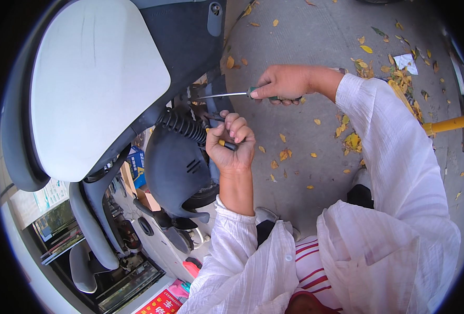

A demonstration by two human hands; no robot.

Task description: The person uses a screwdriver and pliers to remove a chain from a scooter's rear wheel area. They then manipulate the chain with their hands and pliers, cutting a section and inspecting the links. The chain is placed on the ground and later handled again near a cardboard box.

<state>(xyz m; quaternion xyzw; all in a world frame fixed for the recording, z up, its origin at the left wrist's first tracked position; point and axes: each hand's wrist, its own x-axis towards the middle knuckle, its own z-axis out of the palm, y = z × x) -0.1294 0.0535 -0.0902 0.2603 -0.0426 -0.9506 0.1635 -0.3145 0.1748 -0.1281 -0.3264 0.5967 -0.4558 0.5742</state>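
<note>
My left hand (231, 152) is closed around a black-and-yellow-handled tool (229, 145), its far end partly hidden, beside the black coil-spring shock absorber (182, 125). Above and to the right, my right hand (286, 82) grips a screwdriver (227, 95) by its green handle; its long shaft points left into the dark metal parts (192, 98) under the scooter's body. A large white panel (96, 83) with dark trim covers the upper left. Below the spring is a dark plastic rear fender (172, 162), partly over a tyre.
Grey pavement (289, 47) with scattered yellow leaves lies to the right, with a white paper scrap (406, 63) and a yellow bar (452, 123) at the far right. At lower left stand more dark seat-like parts (88, 225), a blue box (136, 166) and a red printed sign (158, 302).
</note>
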